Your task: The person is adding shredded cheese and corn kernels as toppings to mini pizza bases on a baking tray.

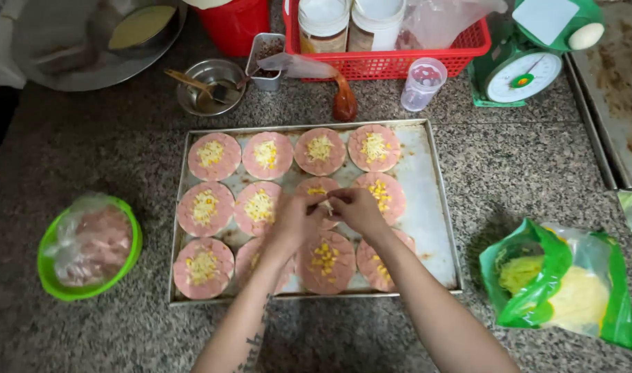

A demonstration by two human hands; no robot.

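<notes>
Topping step: your left hand (296,222) and right hand (356,209) meet mid-frame over the metal baking tray (430,200), fingers pinching yellow shredded cheese (327,205) above a round pink ham slice (318,193). Next, release evenly.

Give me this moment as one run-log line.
left hand and right hand: together, pinching a bit of topping over middle-row meat round | baking tray: rounds topped with corn and cheese | cheese bag: open, right

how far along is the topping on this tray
Mostly done: the tray holds twelve pink rounds, and the top row and others already carry corn and cheese. In hand: left hand and right hand meet over a middle-row round. Some rounds under the arms are hidden, so what's left is unclear.
</notes>
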